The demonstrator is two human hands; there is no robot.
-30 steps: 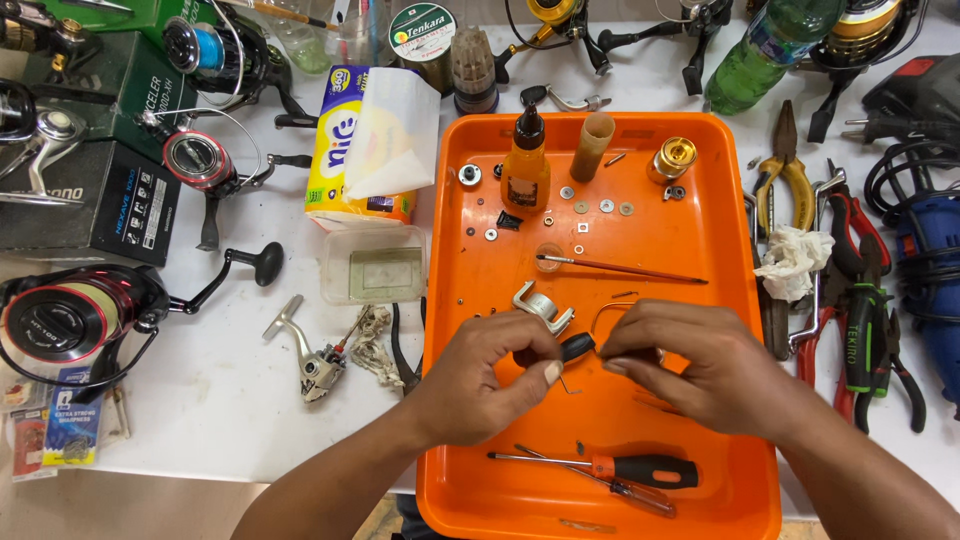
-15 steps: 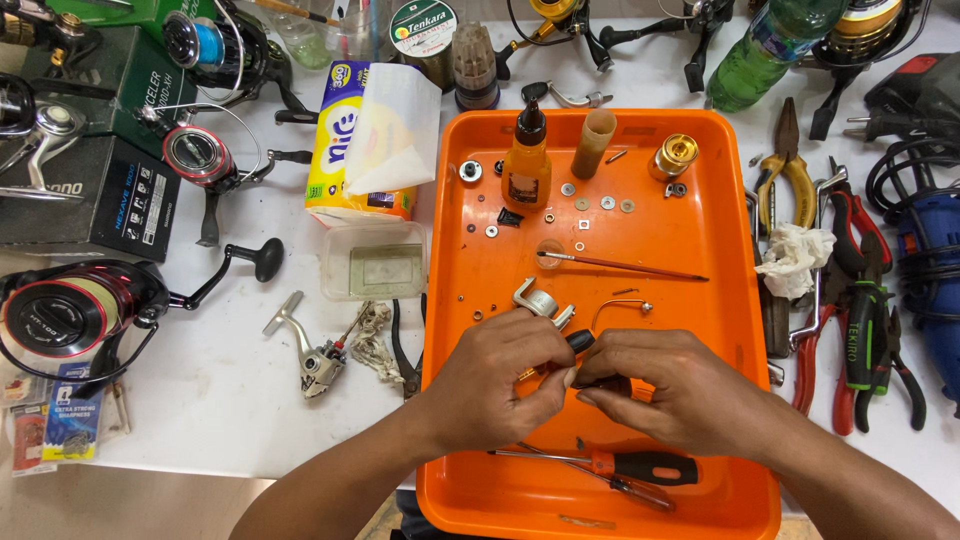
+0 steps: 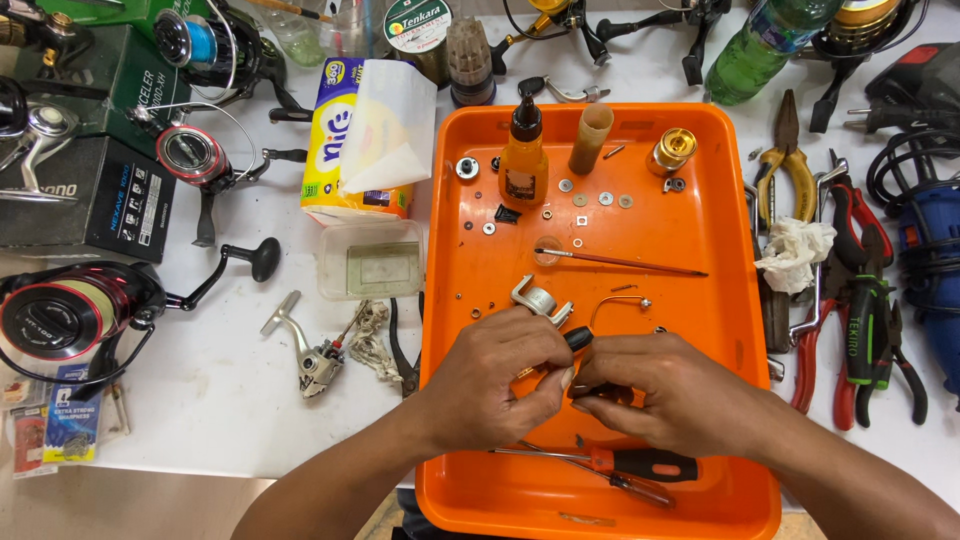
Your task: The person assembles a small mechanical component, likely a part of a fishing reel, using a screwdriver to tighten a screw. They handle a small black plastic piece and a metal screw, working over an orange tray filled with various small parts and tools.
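Both my hands meet over the near half of an orange tray (image 3: 720,250). My left hand (image 3: 495,375) and my right hand (image 3: 670,390) together pinch a small black reel part (image 3: 580,338), mostly hidden by my fingers. A silver reel piece (image 3: 538,298) lies just beyond my left hand, with a thin bent wire (image 3: 612,302) beside it. A screwdriver with a red and black handle (image 3: 640,463) lies on the tray under my wrists.
On the tray's far half stand an orange oil bottle (image 3: 522,160), a brown tube (image 3: 590,138), a gold spool (image 3: 670,150), small washers and a thin brush (image 3: 620,262). Fishing reels (image 3: 70,315) and boxes lie left; pliers (image 3: 860,300) and a blue drill (image 3: 930,250) right.
My hands have drawn closer together and slid slightly toward me on the tray, still working the small black part between the fingertips.
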